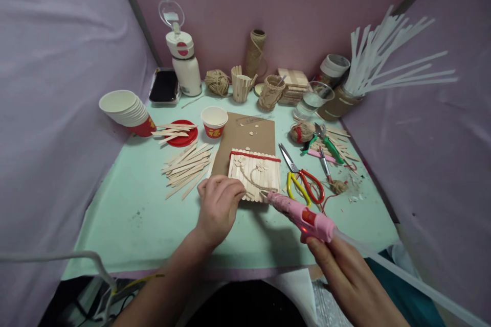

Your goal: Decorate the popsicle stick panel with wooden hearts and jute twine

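My right hand (345,271) grips a pink hot glue gun (299,214); its nozzle touches the near right corner of a panel of wooden sticks (255,171). The panel has a red strip along its top, small flower shapes and a loop of twine, and lies on a brown cardboard sheet (245,135). My left hand (218,204) rests with fingers curled at the panel's near left corner, pinching or pressing something small that I cannot make out.
Loose wooden sticks (186,163) lie left of the panel. Scissors (303,181) with yellow and red handles and green pliers (326,145) lie to the right. At the back stand paper cups (126,110), a white bottle (184,61), twine rolls and a jar of white strips (345,97).
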Tool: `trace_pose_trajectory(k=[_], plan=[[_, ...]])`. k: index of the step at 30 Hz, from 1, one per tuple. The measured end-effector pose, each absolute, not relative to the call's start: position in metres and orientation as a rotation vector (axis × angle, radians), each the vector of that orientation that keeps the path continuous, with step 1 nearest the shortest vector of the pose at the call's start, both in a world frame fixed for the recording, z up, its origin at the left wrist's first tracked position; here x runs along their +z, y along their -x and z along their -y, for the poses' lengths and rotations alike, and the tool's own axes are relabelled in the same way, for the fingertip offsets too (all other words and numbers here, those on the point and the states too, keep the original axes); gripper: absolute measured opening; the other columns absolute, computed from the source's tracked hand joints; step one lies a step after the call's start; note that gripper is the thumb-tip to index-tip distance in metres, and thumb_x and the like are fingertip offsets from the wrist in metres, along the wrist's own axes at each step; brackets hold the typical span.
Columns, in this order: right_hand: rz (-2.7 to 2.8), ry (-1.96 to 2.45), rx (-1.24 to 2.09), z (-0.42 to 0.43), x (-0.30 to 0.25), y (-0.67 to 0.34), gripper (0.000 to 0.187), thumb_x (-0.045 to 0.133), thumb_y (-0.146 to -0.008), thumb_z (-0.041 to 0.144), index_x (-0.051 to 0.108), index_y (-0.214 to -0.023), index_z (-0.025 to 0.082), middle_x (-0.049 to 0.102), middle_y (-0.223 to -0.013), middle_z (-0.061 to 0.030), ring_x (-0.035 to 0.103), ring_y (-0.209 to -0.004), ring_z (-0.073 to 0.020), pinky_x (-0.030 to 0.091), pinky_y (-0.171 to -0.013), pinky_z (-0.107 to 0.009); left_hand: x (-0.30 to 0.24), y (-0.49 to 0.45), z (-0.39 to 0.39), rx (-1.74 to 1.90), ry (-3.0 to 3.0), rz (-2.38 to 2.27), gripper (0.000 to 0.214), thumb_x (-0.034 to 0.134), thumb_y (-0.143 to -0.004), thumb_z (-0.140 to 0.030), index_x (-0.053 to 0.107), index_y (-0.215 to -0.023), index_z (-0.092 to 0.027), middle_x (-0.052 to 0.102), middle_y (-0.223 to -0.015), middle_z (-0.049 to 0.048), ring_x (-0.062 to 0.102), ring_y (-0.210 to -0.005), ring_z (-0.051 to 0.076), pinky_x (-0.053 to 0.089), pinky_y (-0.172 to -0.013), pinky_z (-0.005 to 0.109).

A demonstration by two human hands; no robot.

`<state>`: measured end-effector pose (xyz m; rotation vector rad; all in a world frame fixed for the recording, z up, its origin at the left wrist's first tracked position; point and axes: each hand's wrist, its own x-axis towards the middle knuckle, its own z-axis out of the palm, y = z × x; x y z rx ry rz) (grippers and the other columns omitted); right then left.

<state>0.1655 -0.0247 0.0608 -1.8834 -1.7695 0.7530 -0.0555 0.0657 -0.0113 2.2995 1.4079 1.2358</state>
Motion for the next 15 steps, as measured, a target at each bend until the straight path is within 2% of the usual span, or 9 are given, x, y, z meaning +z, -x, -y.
trace_pose_trajectory(k=[3,6,8,10,13,15], plan=[[1.615,1.933,0.738,0.034,0.058,-0.179,0.042,0.044,-0.092,0.053,0.07,-0.11,0.025,0.074,-0.096,-0.006,0.068,-0.079,-0.0234,0.056,-0.078,-0.032,-0.006,0.054,-0.065,1.273,-2.319,-1.417,0.009,0.055,-0.093,-0.017,0.06,-0.087,-0.021,0.072,-0.088,0.0014,0.055,-0.088,0.02,0.03,-0.083,0.039],[1.525,1.877,0.675,0.034,0.048,-0.205,0.045,0.043,-0.092,0.053,0.064,-0.118,0.023,0.07,-0.11,-0.0087,0.064,-0.1,-0.0275,0.052,-0.087,-0.036,0.002,0.051,-0.066,1.249,-2.336,-1.454,0.01,0.056,-0.093,-0.017,0.061,-0.085,-0.021,0.072,-0.087,0.0013,0.054,-0.089,0.02,0.029,-0.083,0.039],[1.513,1.934,0.516,0.03,0.037,-0.232,0.046,0.041,-0.092,0.052,0.06,-0.122,0.022,0.067,-0.113,-0.01,0.06,-0.106,-0.0288,0.049,-0.089,-0.039,0.007,0.049,-0.067,1.176,-2.361,-1.478,0.01,0.058,-0.092,-0.017,0.061,-0.084,-0.021,0.071,-0.087,0.001,0.053,-0.09,0.02,0.028,-0.083,0.039],[1.487,2.148,0.286,0.026,0.024,-0.263,0.044,0.045,-0.089,0.051,0.06,-0.116,0.02,0.066,-0.106,-0.0124,0.06,-0.098,-0.0302,0.048,-0.083,-0.041,0.01,0.048,-0.07,1.092,-2.395,-1.499,0.01,0.059,-0.091,-0.015,0.062,-0.083,-0.021,0.07,-0.088,0.001,0.052,-0.09,0.02,0.027,-0.083,0.039],[1.559,2.327,0.062,0.022,-0.001,-0.307,0.046,0.039,-0.085,0.05,0.063,-0.103,0.015,0.063,-0.08,-0.0119,0.057,-0.076,-0.03,0.044,-0.072,-0.045,0.012,0.046,-0.073,0.969,-2.437,-1.542,0.01,0.059,-0.091,-0.013,0.061,-0.084,-0.02,0.069,-0.089,0.0015,0.051,-0.091,0.021,0.027,-0.083,0.038],[1.601,2.405,-0.005,0.021,-0.017,-0.328,0.045,0.039,-0.082,0.047,0.064,-0.099,0.014,0.062,-0.075,-0.0129,0.056,-0.074,-0.0316,0.043,-0.071,-0.046,0.013,0.045,-0.075,0.905,-2.459,-1.56,0.01,0.059,-0.09,-0.013,0.061,-0.083,-0.02,0.069,-0.088,0.0017,0.051,-0.091,0.021,0.027,-0.083,0.039]])
